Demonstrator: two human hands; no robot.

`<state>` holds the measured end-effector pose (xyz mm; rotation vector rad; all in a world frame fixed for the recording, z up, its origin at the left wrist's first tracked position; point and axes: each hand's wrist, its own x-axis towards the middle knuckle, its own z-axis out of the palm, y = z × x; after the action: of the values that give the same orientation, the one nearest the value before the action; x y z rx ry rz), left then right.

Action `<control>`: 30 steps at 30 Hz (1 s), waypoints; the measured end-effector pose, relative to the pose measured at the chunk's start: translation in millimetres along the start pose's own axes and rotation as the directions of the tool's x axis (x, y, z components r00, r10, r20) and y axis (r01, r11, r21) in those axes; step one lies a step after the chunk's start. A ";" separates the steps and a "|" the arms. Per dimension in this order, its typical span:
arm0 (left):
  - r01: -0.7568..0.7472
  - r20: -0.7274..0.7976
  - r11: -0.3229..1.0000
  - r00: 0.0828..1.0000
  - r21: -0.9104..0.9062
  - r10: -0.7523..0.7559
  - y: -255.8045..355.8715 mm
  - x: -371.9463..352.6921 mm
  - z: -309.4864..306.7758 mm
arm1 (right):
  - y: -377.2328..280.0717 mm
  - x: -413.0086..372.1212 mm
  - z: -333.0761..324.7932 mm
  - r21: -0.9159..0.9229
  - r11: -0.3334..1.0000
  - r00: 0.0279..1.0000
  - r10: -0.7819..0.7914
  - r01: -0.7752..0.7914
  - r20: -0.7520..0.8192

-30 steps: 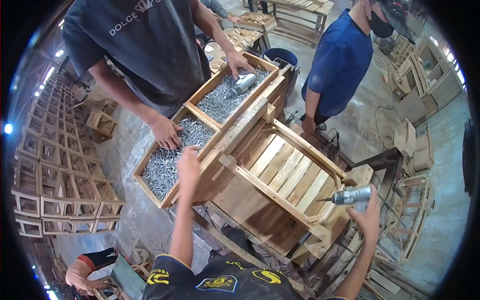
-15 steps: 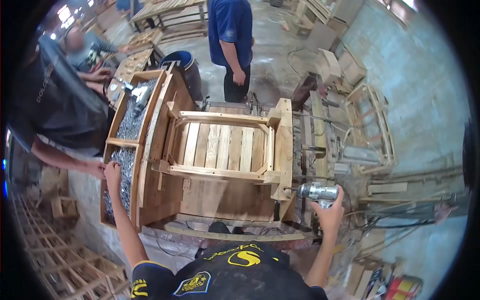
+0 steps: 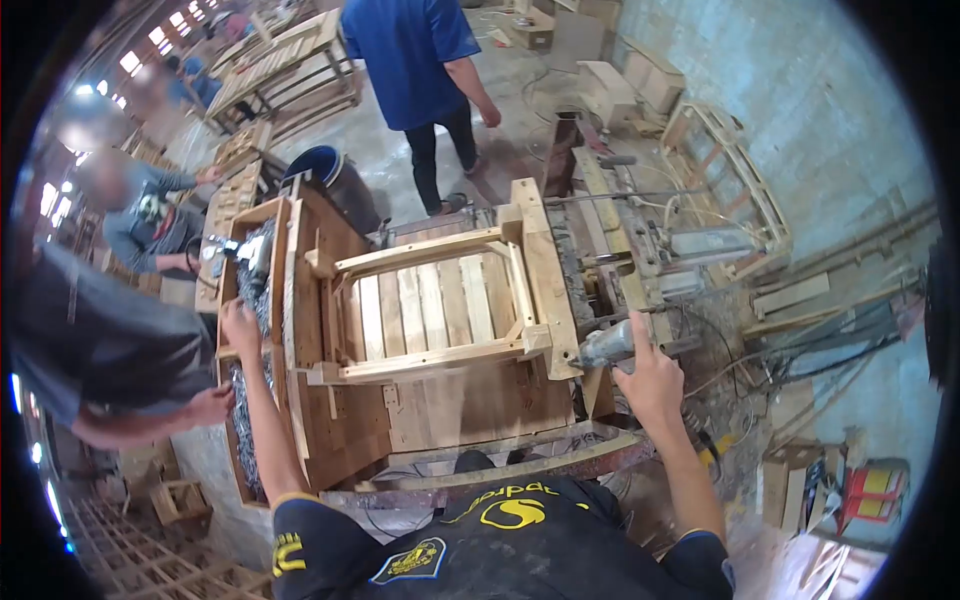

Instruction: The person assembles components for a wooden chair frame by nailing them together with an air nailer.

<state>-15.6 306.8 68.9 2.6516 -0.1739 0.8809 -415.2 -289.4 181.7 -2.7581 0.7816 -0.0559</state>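
On the right, my right hand [image 3: 652,380] is wrapped round a silver power driver [image 3: 608,345], whose tip meets the end post [image 3: 552,290] of a wooden frame. My left hand [image 3: 240,328] is raised over the edge of a long wooden tray of metal screws [image 3: 240,430]; its fingers are bent together, and what they hold, if anything, is too small to make out. Between my hands lies the slatted wooden frame [image 3: 430,357], set within wider wooden panels [image 3: 335,440]. Another driver [image 3: 257,252] rests on the screws at the tray's far end.
A co-worker [image 3: 110,340] stands at the left, one hand [image 3: 212,405] at the screw tray. Another person in blue [image 3: 415,70] is beyond the bench. A blue barrel [image 3: 335,185] stands behind the tray. Metal clamps [image 3: 610,262] and hoses lie at the right.
The driver's tip has come up to the end post. My left hand has lifted and moved along the tray. The view has turned, and the person in blue has stepped away.
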 end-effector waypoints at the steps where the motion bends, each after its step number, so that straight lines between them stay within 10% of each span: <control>1: 0.061 -0.088 0.997 0.994 -0.046 -0.065 38.1 -12.1 -17.8 | -2.0 1.2 -2.0 -0.002 1.000 1.000 -0.021 0.021 -0.001; 3: 0.134 -0.199 0.954 0.961 -0.267 -0.191 102.8 -45.8 -41.6 | 0.7 5.5 -2.0 -0.016 0.996 0.995 -0.085 0.084 -0.043; 10: 0.388 0.278 0.709 0.921 -0.589 -0.273 224.5 -165.6 -6.4 | 4.1 17.6 -2.4 -0.031 0.997 0.997 -0.067 0.068 0.023; 16: 0.494 0.463 0.727 0.844 -0.477 -0.270 257.7 -192.4 93.5 | 2.7 26.9 0.2 -0.037 0.997 0.997 -0.073 0.072 -0.015; 21: 0.398 0.431 0.917 0.833 -0.030 -0.348 272.6 -207.6 116.6 | 7.3 15.8 19.8 -0.028 0.983 0.983 -0.180 0.181 0.016; 30: 0.459 0.350 0.888 0.838 -0.035 -0.419 276.3 -204.8 117.1 | -22.9 3.8 -2.8 0.064 0.957 0.939 -0.291 0.284 0.184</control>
<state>-174.9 8.7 -64.4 2.5478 0.2918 0.2586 -400.6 -273.4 190.4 -2.7677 0.3205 0.1349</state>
